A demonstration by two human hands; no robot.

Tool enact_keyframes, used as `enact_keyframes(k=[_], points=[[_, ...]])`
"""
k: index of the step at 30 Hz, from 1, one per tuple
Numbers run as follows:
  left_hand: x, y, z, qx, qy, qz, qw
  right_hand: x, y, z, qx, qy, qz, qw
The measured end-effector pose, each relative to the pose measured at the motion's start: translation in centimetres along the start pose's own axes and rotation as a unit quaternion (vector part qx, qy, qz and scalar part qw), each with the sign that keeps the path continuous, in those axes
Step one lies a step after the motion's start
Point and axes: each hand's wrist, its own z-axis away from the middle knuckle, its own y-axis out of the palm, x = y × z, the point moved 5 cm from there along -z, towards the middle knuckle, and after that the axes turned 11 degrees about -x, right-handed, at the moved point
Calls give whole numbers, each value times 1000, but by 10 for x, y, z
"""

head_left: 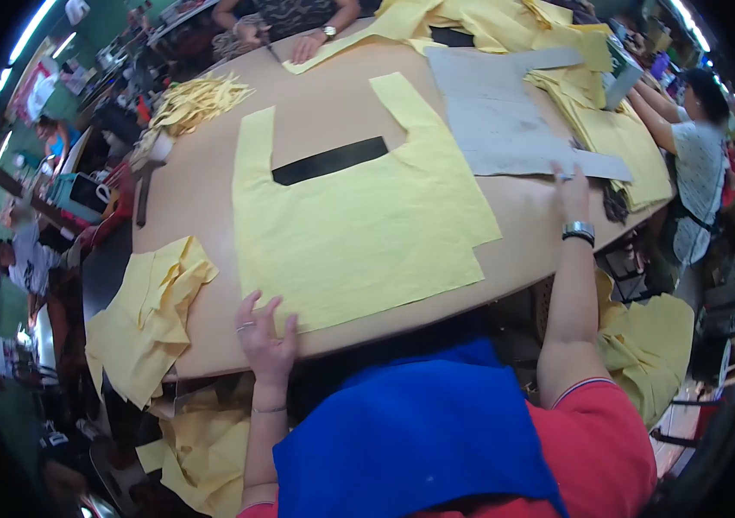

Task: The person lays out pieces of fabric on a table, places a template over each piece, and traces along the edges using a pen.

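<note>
A yellow bag-shaped cloth piece (pixel 359 233) with two straps lies flat on the table, a black strip (pixel 330 161) at its upper opening. My left hand (pixel 268 339) is at the cloth's lower left corner, fingers apart and curved, with a ring on one finger. On the right, my right hand (pixel 572 192) reaches to the lower edge of a grey board template (pixel 505 112); its fingers are spread and slightly blurred. Whether the fingertips press on the board is hard to tell.
Crumpled yellow cloth (pixel 156 302) lies at the left table edge, with a dark tool (pixel 145 194) and yellow scraps (pixel 199 102) above. Folded yellow cloth (pixel 630 151) lies right. A co-worker's hands (pixel 307 47) are at the far edge; another person (pixel 695 164) stands right.
</note>
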Motion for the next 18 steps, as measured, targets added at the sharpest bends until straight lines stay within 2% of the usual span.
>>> enact_keyframes(k=[1,2,3,4,5,8,9,12,14,16,18], points=[[-3,2,0,17,22,4,1000,3,3,-3,-37,-9,-105,994],[-4,5,-1,50,23,-7,998,-6,15,-5,-42,133,-286,948],[-6,8,0,85,24,-18,996,-1,20,-2,-42,272,-449,850],[-7,11,1,121,25,-27,992,8,26,6,-40,401,-582,706],[-7,11,2,131,19,-28,991,26,28,10,-3,431,-596,678],[-5,13,1,147,13,-28,989,34,67,-5,95,329,-429,836],[-4,13,2,145,14,-30,989,44,64,-15,59,275,-422,862],[-5,15,2,144,5,-19,989,88,21,-54,-53,145,-513,844],[-4,15,3,150,0,-20,989,111,-28,-88,-203,-80,-376,901],[-3,16,3,158,1,-31,987,124,-64,-115,-183,-162,-430,869],[-4,15,1,160,1,-30,987,159,-101,-116,-141,-138,-477,856]])
